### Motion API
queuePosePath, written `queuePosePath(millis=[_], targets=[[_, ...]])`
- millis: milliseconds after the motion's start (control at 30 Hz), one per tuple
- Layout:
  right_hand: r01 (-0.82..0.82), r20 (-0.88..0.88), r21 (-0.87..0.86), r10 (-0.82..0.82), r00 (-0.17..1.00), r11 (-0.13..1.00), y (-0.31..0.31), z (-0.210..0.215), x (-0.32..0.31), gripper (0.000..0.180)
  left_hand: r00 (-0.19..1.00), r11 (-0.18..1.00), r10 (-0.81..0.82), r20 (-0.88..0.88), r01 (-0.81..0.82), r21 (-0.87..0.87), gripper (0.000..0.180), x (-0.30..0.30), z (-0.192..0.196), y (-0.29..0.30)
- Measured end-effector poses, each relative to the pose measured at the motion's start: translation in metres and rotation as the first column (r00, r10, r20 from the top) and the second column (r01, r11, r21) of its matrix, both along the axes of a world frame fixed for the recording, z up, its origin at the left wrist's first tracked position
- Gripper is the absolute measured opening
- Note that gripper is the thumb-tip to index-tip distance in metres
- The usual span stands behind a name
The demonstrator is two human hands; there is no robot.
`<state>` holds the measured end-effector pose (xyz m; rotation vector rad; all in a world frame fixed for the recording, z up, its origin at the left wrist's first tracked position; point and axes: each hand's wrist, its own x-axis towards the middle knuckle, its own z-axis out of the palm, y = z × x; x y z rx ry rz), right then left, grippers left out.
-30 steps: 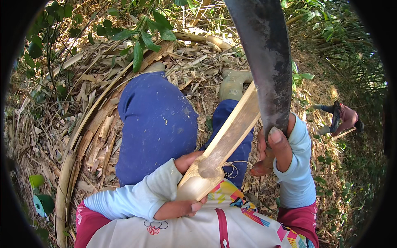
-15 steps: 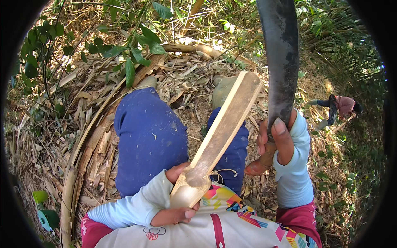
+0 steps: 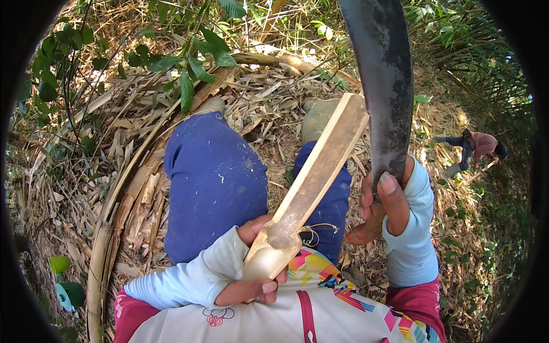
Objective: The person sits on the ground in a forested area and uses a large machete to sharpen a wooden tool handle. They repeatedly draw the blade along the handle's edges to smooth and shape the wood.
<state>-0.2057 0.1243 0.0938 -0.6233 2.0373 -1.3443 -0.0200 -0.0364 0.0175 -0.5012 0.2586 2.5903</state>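
Note:
My left hand (image 3: pixel 251 274), in a light blue fingerless sleeve, is closed round the lower end of a split bamboo piece (image 3: pixel 317 180). The piece slants up and to the right, its hollow inner side facing up, with a node ring near my fingers. In my right hand (image 3: pixel 389 197) is a machete (image 3: pixel 386 86), gripped by its wooden handle (image 3: pixel 366 227). The long dark blade points upward and runs off the top of the view. The bamboo's far end lies beside the blade's left edge; I cannot tell whether they touch.
My knees in blue trousers (image 3: pixel 217 183) are beneath my hands. Long split bamboo strips (image 3: pixel 123 200) curve along the left. Dry leaves (image 3: pixel 257 114) litter the ground. Leafy branches (image 3: pixel 189 74) hang at upper left. Another person (image 3: pixel 480 146) bends over at the far right.
The bamboo piece has shifted slightly right in the view, and its far end is now closer to the blade. The machete's upper part leans a little more to the left. Both grips are unchanged.

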Motion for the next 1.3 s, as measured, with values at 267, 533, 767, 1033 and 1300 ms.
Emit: queuePosePath(millis=[267,533,767,1033,1300], targets=[[-0.397,-0.344,0.251,0.464,0.816,0.883,0.003,-0.009,0.001,0.021,0.941,0.947,-0.001,-0.338,-0.107,-0.302,0.093,0.008,-0.002,0.001],[-0.323,-0.236,0.251,0.381,0.894,0.913,-0.01,-0.009,0.002,0.023,0.923,0.908,-0.124,-0.364,-0.042,-0.417,0.092,0.008,-0.005,-0.004],[-0.391,-0.249,0.284,0.461,0.852,0.875,-0.011,-0.007,0.003,0.018,0.954,0.949,-0.089,-0.287,-0.007,-0.315,0.068,0.008,-0.003,-0.008],[-0.445,-0.328,0.347,0.551,0.768,0.826,-0.01,-0.009,0.002,0.013,0.937,0.944,-0.066,-0.344,-0.053,-0.325,0.066,0.009,-0.009,-0.004],[-0.455,-0.366,0.345,0.564,0.74,0.821,-0.01,-0.012,0.003,0.013,0.936,0.941,-0.073,-0.344,-0.05,-0.335,0.067,0.01,-0.012,-0.002]])
